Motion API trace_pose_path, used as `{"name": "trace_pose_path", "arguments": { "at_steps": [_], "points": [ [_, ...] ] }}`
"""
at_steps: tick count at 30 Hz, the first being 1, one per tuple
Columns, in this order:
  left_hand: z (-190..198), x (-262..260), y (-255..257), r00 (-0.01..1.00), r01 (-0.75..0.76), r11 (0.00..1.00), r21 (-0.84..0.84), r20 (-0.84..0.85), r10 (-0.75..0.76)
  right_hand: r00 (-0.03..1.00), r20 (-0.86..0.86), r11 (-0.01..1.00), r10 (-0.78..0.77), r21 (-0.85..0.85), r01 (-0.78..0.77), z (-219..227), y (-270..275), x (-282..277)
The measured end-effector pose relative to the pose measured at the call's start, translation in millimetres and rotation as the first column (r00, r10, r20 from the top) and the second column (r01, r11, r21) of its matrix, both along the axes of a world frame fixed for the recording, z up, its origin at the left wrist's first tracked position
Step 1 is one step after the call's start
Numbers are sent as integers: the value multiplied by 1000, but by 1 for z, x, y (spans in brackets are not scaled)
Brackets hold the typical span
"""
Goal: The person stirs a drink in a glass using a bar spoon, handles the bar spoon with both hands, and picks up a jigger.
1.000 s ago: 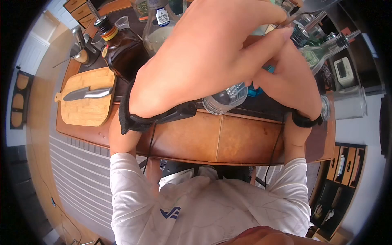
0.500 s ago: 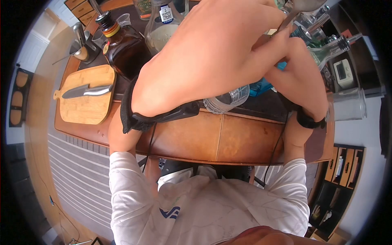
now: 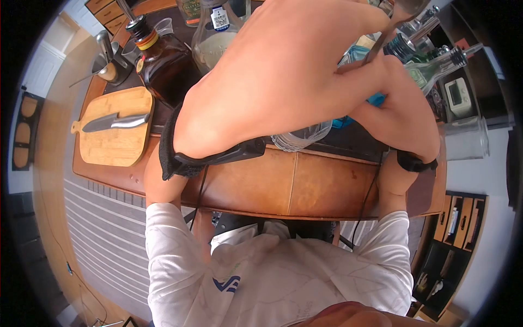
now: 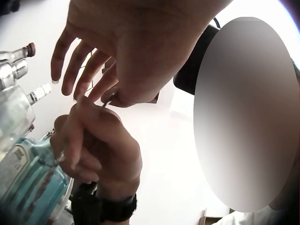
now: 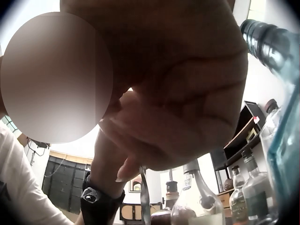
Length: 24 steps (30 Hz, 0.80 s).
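Observation:
My left hand (image 3: 267,82) reaches across in front in the head view and pinches the handle of a metal spoon (image 3: 407,8) between thumb and index finger. Its bowl tilts up at the top right edge. Close below, my right hand (image 3: 403,98) has curled fingers at the same handle; in the left wrist view the right hand (image 4: 101,145) meets the left thumb there. A strip of the spoon's handle (image 5: 144,199) hangs beneath the hands in the right wrist view. A blue glass bottle (image 4: 40,183) stands beside the right hand. Under the left hand sits a clear patterned glass (image 3: 299,137).
At the left lies a bamboo board (image 3: 111,150) with a knife (image 3: 115,122) on it. A brown bottle (image 3: 169,71) and a clear round bottle (image 3: 215,43) stand behind. At the right are a green bottle with a pourer (image 3: 436,71) and a tall glass jar (image 3: 467,139).
The spoon's bowl has swung left and tilted. The left thumb has slid down from the spoon's upper handle, and the right hand has shifted slightly to the right.

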<state>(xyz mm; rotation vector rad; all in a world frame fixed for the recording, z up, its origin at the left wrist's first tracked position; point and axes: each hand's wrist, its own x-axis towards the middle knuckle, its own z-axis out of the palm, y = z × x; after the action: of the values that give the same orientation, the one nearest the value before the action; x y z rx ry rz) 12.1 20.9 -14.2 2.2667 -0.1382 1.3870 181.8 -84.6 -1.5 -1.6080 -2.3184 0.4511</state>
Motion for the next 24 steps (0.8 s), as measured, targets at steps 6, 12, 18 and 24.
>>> {"name": "trace_pose_path", "arguments": {
  "at_steps": [6,12,18,24],
  "points": [
    [-14,6,18,994,103,994,-31,50,-101,945,14,944,-326,52,325,1,3,-24],
    [-1,-6,9,1000,12,994,105,-15,-10,986,-69,983,-149,99,156,-6,4,-22],
    [-4,-8,6,974,8,982,-186,-222,-50,993,6,960,115,257,-113,-10,-1,-18],
    [-8,-1,15,988,157,985,66,2,-158,998,-45,995,34,99,-29,-10,2,-14]
  ]
}}
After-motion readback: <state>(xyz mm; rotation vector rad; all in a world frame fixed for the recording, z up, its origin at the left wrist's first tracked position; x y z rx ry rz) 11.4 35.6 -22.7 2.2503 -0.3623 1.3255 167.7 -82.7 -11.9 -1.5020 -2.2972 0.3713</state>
